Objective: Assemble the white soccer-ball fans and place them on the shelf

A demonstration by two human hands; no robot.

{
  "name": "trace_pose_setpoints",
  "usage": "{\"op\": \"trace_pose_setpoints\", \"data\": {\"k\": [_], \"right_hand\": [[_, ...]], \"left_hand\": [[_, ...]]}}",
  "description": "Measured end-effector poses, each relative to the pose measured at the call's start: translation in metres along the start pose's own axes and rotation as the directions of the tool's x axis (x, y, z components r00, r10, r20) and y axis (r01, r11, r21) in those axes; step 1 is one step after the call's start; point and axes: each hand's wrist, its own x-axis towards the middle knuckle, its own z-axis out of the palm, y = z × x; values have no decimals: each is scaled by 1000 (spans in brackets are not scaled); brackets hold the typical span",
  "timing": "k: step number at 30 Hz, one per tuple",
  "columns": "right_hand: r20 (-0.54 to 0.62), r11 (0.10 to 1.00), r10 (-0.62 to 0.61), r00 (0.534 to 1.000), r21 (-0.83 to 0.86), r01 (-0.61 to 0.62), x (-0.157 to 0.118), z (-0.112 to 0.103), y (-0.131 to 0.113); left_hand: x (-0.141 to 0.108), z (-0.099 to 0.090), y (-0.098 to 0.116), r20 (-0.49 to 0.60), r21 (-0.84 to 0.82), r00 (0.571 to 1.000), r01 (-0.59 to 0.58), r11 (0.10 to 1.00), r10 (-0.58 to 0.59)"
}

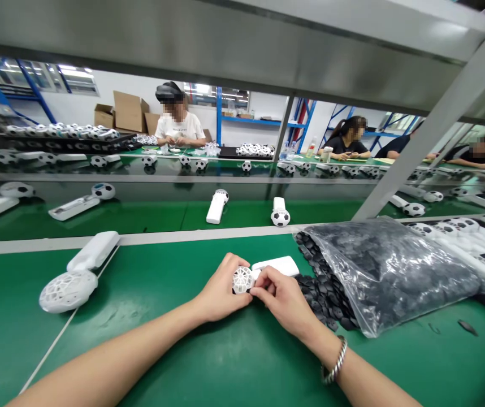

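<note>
My left hand [222, 288] is wrapped round the round white lattice head of a handheld fan [242, 279]. The fan's white handle [277, 265] points to the right, lying just above the green mat. My right hand [282, 299] pinches at the right edge of the head, thumb and forefinger together; what sits between the fingertips is hidden or too small to make out. Just right of the hand lies a heap of small black pieces [325, 294], spilling from a clear plastic bag [395, 271].
Another white fan [70, 289] with a bare lattice head lies at left. Beyond the pale bench edge [153, 240], a green conveyor belt [166, 212] carries fans with football-patterned heads. A slanted metal post [429, 118] stands at right. Several people sit at the far bench.
</note>
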Motion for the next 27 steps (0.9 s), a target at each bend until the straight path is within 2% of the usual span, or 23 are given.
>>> {"op": "trace_pose_setpoints", "data": {"k": [3,6,9,11,15,18,21,25,27], "right_hand": [[-5,999,25,1000,25,-25,2,0,1],[4,1000,-7,1000,24,7,4,-2,5],[-35,997,-57,998,-54,55,7,-7,17],[-50,992,-74,996,-105,68,9,-11,27],[-34,975,-100,994,-204,91,12,-14,47],[-41,929,-135,990,-354,112,14,-17,61],[-98,819,-177,979,-567,91,18,-27,75],[-238,648,-97,967,-752,-120,21,-46,94],[-262,624,-63,963,-764,-167,20,-54,101]], "left_hand": [[-1,3,-1,-37,-15,999,22,1000,-22],[1,5,-4,-69,-58,996,46,997,-50],[14,-1,-13,-189,-74,977,83,994,-95],[29,-14,-24,-339,-54,929,137,989,-147],[67,-54,-58,-581,-2,787,255,967,-209],[87,-78,-87,-668,19,695,373,927,-266],[94,-85,-108,-705,32,633,480,877,-321],[91,-80,-119,-704,117,652,497,860,-281],[89,-79,-119,-709,142,652,503,853,-267]]}}
